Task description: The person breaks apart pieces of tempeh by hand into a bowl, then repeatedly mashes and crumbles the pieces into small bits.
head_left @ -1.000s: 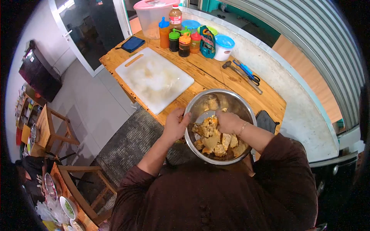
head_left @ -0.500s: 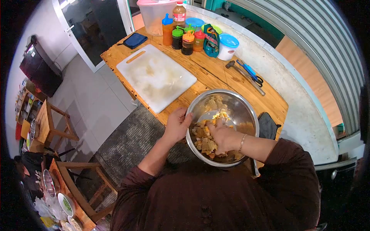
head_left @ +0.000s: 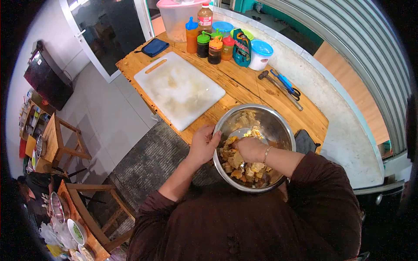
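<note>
A large steel bowl (head_left: 285,130) stands at the front edge of the wooden table, with a chunky yellow-brown food mixture (head_left: 248,171) inside. My left hand (head_left: 203,143) grips the bowl's left rim, thumb on the edge. Inside the bowl, my right hand (head_left: 250,150) is pushed into the mixture, and its fingertips are hidden by the food and the hand itself. Pale yellow bits (head_left: 254,132) lie just beyond its knuckles. Left of the bowl lies a white cutting board (head_left: 178,89).
Sauce bottles (head_left: 214,50), a green pouch (head_left: 241,48) and a blue-lidded tub (head_left: 260,56) stand at the back. A hammer (head_left: 281,89) and blue-handled scissors (head_left: 285,81) lie on the right. A dark cloth (head_left: 305,142) is beside the bowl. Stools are at left.
My right hand has drawn back and to the left in the bowl, showing more chunks below it. The whole view has shifted slightly.
</note>
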{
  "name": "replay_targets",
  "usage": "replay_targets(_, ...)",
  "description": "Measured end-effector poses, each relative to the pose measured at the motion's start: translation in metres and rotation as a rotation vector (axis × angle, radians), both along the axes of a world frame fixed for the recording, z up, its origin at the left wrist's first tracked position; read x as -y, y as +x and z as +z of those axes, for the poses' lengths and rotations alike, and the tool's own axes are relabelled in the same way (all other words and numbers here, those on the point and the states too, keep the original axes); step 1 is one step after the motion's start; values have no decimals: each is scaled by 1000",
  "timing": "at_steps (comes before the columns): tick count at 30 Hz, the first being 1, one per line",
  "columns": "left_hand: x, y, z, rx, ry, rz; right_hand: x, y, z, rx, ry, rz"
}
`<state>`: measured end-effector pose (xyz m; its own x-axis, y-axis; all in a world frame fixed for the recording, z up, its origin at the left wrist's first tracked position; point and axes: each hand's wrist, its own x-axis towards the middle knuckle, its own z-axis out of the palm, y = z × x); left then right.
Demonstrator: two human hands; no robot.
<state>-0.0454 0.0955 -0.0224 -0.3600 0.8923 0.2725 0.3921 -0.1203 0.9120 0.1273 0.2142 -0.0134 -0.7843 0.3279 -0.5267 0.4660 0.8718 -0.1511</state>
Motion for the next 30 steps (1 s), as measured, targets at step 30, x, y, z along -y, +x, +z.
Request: replay_targets(30,3,0,-9,-21,-23,24,13,32,33,-49,10,70)
